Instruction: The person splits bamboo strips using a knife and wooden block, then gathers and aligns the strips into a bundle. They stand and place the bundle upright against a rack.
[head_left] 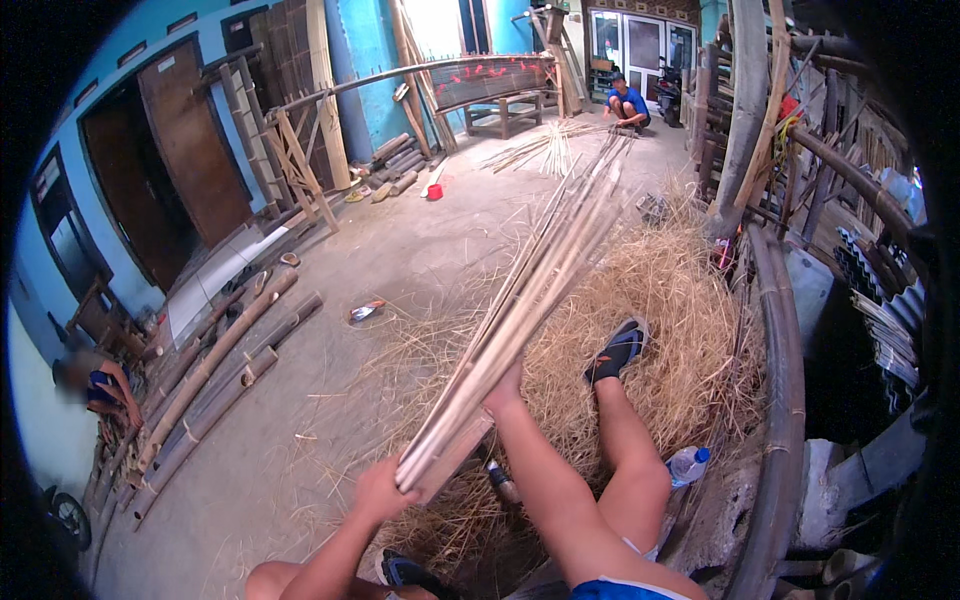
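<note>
A long bundle of split bamboo strips (530,310) slants from my lap area up and away to the right, its far end spreading toward the floor ahead. My left hand (380,490) is closed around the near end of the bundle. Higher up, my right hand (507,385) grips the bundle from its right side, with most of its fingers hidden behind the strips. Below the strips, between my hands, is a flat wooden piece (458,455). Beside it lies a dark object with a brown end (503,482), whose kind I cannot make out.
Bamboo shavings (660,300) heap around my sandalled foot (618,350). A water bottle (688,466) stands at my right. Bamboo poles (215,410) lie leftward, near a seated person (105,390). Another person (627,103) squats far ahead, near spread strips (550,150). A red container (434,191) sits on the floor.
</note>
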